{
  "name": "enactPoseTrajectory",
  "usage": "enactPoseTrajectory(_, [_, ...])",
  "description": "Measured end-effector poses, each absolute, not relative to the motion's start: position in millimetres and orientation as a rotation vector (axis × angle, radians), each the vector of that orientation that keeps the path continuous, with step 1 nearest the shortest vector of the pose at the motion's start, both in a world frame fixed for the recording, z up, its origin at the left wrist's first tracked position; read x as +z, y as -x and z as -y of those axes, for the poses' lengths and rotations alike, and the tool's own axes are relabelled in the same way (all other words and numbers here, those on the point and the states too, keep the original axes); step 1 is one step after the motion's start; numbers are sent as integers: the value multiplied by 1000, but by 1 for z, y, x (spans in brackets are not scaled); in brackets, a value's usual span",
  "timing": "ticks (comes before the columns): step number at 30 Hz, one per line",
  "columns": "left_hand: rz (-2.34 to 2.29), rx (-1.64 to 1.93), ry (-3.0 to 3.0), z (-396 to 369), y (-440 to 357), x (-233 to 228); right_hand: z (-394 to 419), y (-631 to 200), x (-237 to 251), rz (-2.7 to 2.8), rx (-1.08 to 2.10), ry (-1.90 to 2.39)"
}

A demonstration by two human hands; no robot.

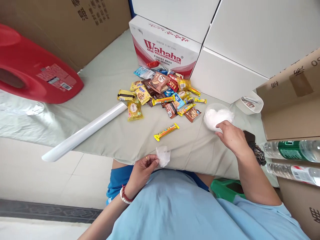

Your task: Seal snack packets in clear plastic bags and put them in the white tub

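Observation:
My left hand is closed, pinching a small, thin, see-through white sheet between thumb and fingers, just over the near edge of the cloth-covered surface. At the right, a clear round bowl holds a heap of thin white material. My right hand reaches over the bowl's near rim, its thumb and index finger pressed together on that material. A yellow snack bar lies alone between my hands. Behind it is a pile of wrapped snacks in brown, yellow, blue and red packets.
A white Wahaba-style carton printed "Wahaha" stands behind the snacks. A white plastic roll lies at the left, near a red jug. A small white container, dark keys and plastic bottles are at the right.

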State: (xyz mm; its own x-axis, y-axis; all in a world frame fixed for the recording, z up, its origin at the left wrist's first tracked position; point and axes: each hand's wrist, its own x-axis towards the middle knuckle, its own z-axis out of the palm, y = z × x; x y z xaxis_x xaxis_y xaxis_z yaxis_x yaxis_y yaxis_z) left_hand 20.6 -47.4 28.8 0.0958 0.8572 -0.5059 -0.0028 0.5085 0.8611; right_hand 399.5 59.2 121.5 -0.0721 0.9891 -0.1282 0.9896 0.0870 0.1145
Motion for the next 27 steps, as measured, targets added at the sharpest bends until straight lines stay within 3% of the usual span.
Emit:
enactPoseTrajectory(6, [-1280, 822, -956, 36, -35, 41, -95, -417, 105, -2318, 79, -2294])
enactPoseTrajectory(9, [-1262, 915, -1000, 33, -45, 51, -97, -394, 115, -2589, -48, -2430])
enactPoseTrajectory(11, [-1271, 971, -1016, 32, -49, 54, -79, -361, 117, -2783, -481, -2345])
enactPoseTrajectory(15, [-1304, 1001, -1073, 34, -54, 51, -24, -285, 96, -2676, -1769, -1738])
enactPoseTrajectory(17, [-1303, 1009, -1111, 33, -54, 48, -4, -260, 78, -2532, -2086, -1717])
enactPoseTrajectory(21, [-1261, 1033, -998, 31, -51, 43, 12, -254, 49, -2142, -2518, -2144])
enactPoseTrajectory(24, [-1224, 1009, -784, 28, -47, 44, 14, -273, 43, -1997, -2585, -2389])
enactPoseTrajectory(27, [-1080, 957, -564, 24, -47, 48, 16, -287, 49, -2313, -2259, -2372])
